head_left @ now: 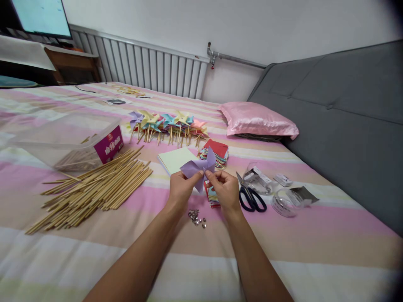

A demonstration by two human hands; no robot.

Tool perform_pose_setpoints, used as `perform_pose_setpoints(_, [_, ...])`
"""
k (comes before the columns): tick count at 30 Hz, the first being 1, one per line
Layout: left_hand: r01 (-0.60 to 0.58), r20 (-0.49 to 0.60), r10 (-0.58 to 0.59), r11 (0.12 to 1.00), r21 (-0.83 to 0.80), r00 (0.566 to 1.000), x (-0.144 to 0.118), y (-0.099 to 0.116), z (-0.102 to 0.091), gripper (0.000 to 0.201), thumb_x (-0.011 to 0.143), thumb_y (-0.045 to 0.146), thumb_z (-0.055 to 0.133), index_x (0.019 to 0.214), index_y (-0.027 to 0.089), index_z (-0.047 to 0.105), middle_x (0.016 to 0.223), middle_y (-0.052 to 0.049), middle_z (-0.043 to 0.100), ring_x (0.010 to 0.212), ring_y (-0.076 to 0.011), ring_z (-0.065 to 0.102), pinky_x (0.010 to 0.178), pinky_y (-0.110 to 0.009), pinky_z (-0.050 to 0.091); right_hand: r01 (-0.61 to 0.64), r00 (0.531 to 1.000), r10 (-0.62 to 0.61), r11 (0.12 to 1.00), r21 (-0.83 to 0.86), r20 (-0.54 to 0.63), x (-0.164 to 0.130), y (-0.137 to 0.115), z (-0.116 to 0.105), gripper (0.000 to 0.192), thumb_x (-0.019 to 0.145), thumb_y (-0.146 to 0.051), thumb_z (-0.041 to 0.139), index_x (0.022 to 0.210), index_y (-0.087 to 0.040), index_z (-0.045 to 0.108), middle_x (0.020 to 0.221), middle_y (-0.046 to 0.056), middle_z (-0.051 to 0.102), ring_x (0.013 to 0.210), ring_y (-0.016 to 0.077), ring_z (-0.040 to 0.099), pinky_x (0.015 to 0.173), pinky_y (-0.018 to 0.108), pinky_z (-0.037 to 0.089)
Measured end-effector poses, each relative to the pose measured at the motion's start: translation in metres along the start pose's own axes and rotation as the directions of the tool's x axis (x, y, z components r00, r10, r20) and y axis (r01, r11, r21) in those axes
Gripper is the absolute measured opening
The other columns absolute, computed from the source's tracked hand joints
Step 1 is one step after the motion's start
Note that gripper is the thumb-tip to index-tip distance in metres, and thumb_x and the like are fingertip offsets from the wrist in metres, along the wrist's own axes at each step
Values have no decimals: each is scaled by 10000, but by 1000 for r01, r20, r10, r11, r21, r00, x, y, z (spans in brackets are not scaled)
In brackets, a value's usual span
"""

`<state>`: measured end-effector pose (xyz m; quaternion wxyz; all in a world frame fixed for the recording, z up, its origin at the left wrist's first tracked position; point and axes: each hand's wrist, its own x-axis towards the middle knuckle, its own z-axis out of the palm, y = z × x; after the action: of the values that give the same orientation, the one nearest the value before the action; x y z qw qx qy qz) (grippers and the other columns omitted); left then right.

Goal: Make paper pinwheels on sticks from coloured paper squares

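A purple paper pinwheel [192, 167] with folded blades is held up between both hands. My left hand [182, 187] pinches it near the centre from the left, and my right hand [225, 188] grips the same spot from the right. Whether a pin sits at its centre is hidden by the fingers. Below the hands lies a small heap of silver thumbtacks [194, 217]. Coloured paper squares [213, 202] lie partly behind my right hand. Beyond the pinwheel are a pad of pale green paper [176, 159] and a stack of paper squares topped with red [217, 147].
Wooden sticks [103, 184] spread at left beside a clear plastic box [67, 144]. Several finished pinwheels [166, 121] lie at the back. Black-handled scissors [252, 199] and clear round containers [285, 203] sit at right. A pink pillow [258, 119] rests near the grey headboard [340, 96].
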<state>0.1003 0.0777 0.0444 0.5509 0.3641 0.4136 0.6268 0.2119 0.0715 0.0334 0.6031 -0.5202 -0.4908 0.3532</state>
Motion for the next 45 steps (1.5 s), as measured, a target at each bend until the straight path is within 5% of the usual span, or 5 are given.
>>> perform_pose_setpoints(21, [13, 59, -12, 999, -32, 998, -2, -1, 3, 208, 546, 264, 790, 693, 135, 719, 662, -23, 690, 588, -132, 586, 604, -245, 446, 66, 997, -69, 996, -66, -41, -2, -3, 0, 298, 685, -411, 698, 588, -170, 551, 488, -8, 590, 437, 120, 536, 451, 218, 394])
perform_pose_setpoints(32, [67, -43, -75, 985, -160, 996, 1, -1, 3, 258, 517, 227, 784, 733, 126, 686, 721, -22, 689, 637, -137, 602, 634, -251, 463, 116, 989, -116, 993, 0, -90, -6, -6, 6, 346, 653, -402, 731, 767, -202, 472, 615, -38, 574, 484, 128, 590, 456, 216, 436])
perform_pose_setpoints(38, [59, -65, -74, 977, -206, 995, 2, -1, 3, 305, 505, 239, 793, 763, 121, 682, 785, -42, 696, 686, -154, 614, 661, -268, 473, 0, 996, 16, 984, 180, -88, -5, -8, 9, 588, 610, -380, 755, 1059, -215, 413, 847, 8, 627, 551, 118, 620, 500, 219, 464])
perform_pose_setpoints(42, [54, -36, -63, 977, -209, 997, 0, -2, 3, 282, 519, 250, 796, 749, 126, 689, 760, -33, 696, 668, -144, 610, 652, -264, 467, -136, 991, 134, 959, 248, 22, -5, -6, 9, 345, 636, -420, 719, 824, -154, 606, 685, -4, 613, 556, 112, 579, 509, 217, 427])
perform_pose_setpoints(45, [57, -3, -59, 979, -197, 998, -2, -6, 5, 263, 542, 257, 791, 752, 132, 694, 762, -30, 698, 658, -135, 608, 650, -256, 467, -179, 982, 190, 933, 311, -3, -6, -3, 10, 279, 613, -388, 737, 712, -144, 644, 614, -11, 606, 550, 102, 542, 526, 217, 421])
